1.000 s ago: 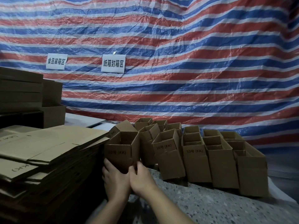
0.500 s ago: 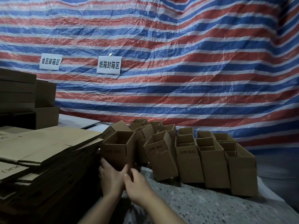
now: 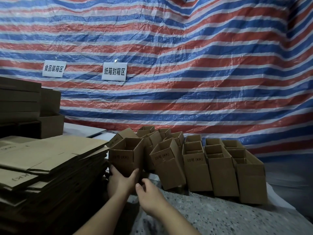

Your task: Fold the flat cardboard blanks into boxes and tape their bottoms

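Note:
A small brown folded box [image 3: 126, 156] printed "10号 (KK)" stands upright with its top open, at the left end of a group of folded boxes. My left hand [image 3: 121, 181] grips its lower part, fingers on the left side and thumb on the front. Just right of it, my right hand [image 3: 149, 195] hovers a little off the box with curled fingers and nothing in it. A tall stack of flat cardboard blanks [image 3: 45, 160] lies at the left, right beside the held box.
Several folded open boxes [image 3: 220, 168] stand in rows to the right on a speckled surface [image 3: 220, 216]; one [image 3: 167, 165] leans left. Larger cartons [image 3: 30, 109] pile up at the far left. A striped tarp with two paper signs [image 3: 114, 71] hangs behind.
My right hand has come off the box and drawn back slightly toward me. My left hand keeps its hold on the box beside the blank stack.

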A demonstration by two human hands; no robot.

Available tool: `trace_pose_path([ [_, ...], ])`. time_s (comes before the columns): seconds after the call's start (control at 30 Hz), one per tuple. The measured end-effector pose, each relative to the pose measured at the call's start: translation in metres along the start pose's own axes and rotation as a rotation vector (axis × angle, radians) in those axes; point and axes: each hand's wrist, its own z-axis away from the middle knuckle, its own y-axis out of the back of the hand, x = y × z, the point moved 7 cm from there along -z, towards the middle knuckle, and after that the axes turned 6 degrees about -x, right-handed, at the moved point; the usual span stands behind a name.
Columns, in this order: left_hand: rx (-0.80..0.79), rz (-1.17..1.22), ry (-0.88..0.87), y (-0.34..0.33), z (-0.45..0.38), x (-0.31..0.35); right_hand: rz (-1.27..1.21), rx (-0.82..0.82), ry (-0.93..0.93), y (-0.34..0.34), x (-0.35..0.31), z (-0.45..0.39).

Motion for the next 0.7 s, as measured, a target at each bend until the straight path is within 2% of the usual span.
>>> trace_pose_path([
  [0.27, 0.048, -0.143, -0.082, 0.008, 0.019, 0.005, -0.006, 0.014, 0.03, 0.004, -0.012, 0.018],
  [0.7, 0.044, -0.138, -0.088, -0.009, -0.005, 0.006, 0.034, 0.058, 0.013, 0.036, 0.003, 0.045],
])
